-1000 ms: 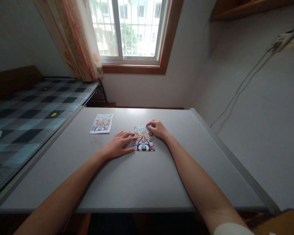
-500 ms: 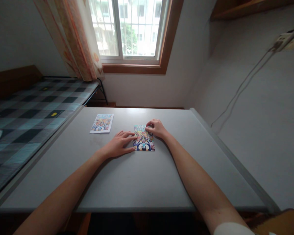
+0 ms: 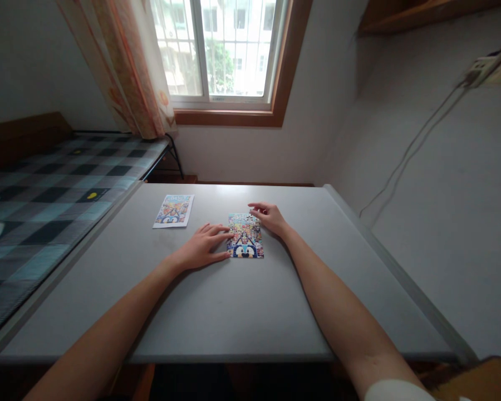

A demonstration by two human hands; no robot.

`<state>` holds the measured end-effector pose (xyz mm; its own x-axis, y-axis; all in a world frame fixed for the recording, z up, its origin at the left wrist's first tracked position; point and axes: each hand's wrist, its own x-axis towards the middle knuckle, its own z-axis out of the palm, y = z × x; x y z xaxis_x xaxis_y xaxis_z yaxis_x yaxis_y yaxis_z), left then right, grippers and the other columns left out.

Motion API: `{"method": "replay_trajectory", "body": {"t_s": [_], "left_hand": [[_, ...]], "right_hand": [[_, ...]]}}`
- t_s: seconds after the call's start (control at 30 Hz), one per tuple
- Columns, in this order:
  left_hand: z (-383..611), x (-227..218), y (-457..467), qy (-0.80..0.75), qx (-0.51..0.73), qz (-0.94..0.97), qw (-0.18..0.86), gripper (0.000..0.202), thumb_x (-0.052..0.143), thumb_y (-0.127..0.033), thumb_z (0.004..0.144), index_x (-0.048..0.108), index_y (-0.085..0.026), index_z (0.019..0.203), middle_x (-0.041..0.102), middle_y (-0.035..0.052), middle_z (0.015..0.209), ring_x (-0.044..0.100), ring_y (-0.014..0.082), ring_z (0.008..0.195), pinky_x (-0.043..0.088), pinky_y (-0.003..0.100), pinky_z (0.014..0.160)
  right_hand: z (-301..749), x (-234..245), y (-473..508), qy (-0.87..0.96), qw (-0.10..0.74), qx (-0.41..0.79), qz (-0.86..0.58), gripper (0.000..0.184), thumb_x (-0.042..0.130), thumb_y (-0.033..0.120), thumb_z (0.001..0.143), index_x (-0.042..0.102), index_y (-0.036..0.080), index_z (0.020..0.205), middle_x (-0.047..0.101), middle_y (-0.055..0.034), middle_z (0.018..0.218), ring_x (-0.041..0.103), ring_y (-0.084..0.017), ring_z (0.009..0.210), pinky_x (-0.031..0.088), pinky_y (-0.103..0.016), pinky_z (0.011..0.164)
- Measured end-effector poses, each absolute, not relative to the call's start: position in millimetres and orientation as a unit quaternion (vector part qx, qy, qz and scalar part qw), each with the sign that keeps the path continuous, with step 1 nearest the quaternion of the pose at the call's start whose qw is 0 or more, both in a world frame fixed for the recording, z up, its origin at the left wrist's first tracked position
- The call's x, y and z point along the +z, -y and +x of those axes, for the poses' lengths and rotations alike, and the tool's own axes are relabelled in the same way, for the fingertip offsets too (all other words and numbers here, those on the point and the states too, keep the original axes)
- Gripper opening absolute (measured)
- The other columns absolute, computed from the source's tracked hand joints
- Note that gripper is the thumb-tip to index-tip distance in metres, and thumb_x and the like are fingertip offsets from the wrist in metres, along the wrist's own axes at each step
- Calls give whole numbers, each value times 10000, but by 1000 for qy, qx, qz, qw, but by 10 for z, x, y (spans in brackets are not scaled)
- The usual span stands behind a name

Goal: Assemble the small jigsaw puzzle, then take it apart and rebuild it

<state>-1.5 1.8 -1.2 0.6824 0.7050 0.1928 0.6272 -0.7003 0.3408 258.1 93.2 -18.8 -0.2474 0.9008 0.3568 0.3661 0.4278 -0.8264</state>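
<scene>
A small jigsaw puzzle [image 3: 245,243] lies flat on the table, its picture showing a blue cartoon dog's face at the near end and many small figures beyond. My left hand [image 3: 204,244] rests palm down along the puzzle's left side, fingers spread, with fingertips touching its edge. Over the puzzle's far right corner is my right hand [image 3: 269,216], thumb and fingers drawn together at a tiny piece that looks like a puzzle piece. The fingers partly hide that corner. A printed picture sheet [image 3: 173,211] with the same design lies farther left.
The pale table [image 3: 234,312] has raised strips along its left and right sides. A bed with a checked mattress [image 3: 67,178] stands at the left. Ahead are a window [image 3: 217,50] and a patterned curtain [image 3: 133,67]. A cable [image 3: 413,145] hangs on the right wall.
My right hand has lifted slightly from the puzzle's surface at its far right corner, fingertips shifting a little away. My left hand and the picture sheet have stayed put.
</scene>
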Motion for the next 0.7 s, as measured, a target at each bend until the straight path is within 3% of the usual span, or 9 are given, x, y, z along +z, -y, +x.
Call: {"method": "replay_trajectory", "body": {"t_s": [0.27,0.4,0.53,0.7], "left_hand": [[-19,-11,-20,-365,158,909,124,515,526,-517,874,477,-345,1357,489,44,1382,423,259,1283,219,494,1132],[-19,-2,-16,-364,156,910,121,513,512,-520,881,474,-340,1360,489,47,1380,425,256,1280,226,485,1128],[-20,-1,-17,-366,154,910,121,514,507,-529,881,474,-341,1358,489,48,1380,422,257,1282,223,491,1129],[-16,-5,-22,-367,150,910,122,514,507,-528,883,470,-339,1360,482,42,1385,414,251,1289,225,482,1130]], "right_hand": [[2599,-234,-955,660,486,373,-436,230,678,328,675,677,150,821,675,-40,744,600,-145,680,487,-281,657],[2606,-236,-957,661,480,382,-432,274,666,328,680,706,158,891,706,-54,797,627,-158,717,498,-298,693],[2603,-240,-965,661,475,380,-439,215,676,333,663,714,162,788,715,-57,787,633,-167,718,499,-307,706],[2601,-225,-952,677,455,360,-453,214,680,347,667,710,149,742,693,-53,724,589,-147,635,468,-277,616]]}}
